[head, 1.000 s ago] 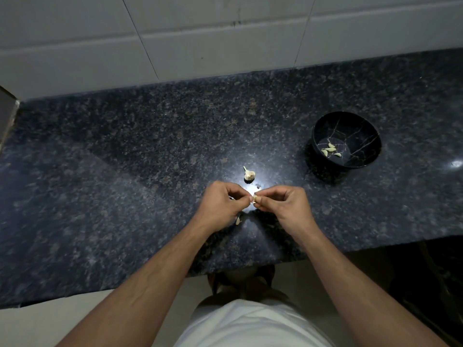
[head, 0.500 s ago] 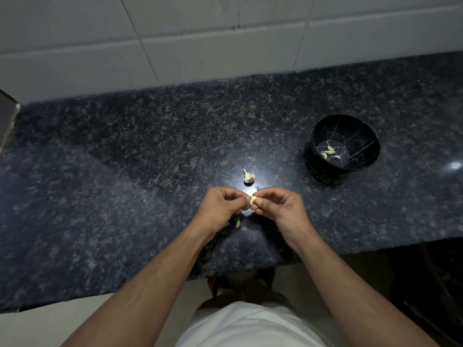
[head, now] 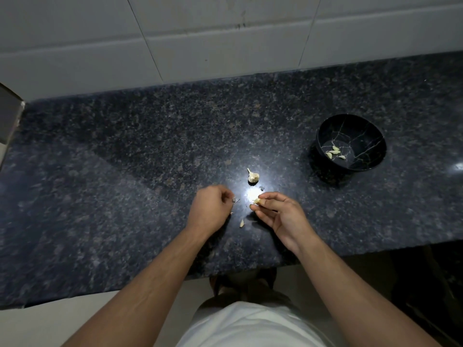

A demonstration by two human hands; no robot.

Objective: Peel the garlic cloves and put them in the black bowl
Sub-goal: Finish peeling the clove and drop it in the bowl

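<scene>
My right hand (head: pixel 280 216) pinches a small pale garlic clove (head: pixel 256 200) between thumb and fingertips, just above the dark granite counter (head: pixel 125 171). My left hand (head: pixel 210 209) is a short way to its left, fingers curled, with a thin scrap of peel (head: pixel 235 201) at its fingertips. The rest of the garlic bulb (head: pixel 253 176) sits on the counter just beyond the hands. The black bowl (head: pixel 370 139) stands to the right and holds several peeled cloves (head: pixel 334 152).
A loose bit of peel (head: pixel 241 223) lies on the counter between my hands. A white tiled wall (head: pixel 225 46) backs the counter. The counter's front edge runs just below my wrists, with floor beneath.
My hands have drawn apart: the left moved left with a scrap of peel, while the right kept the clove. The view shifted slightly.
</scene>
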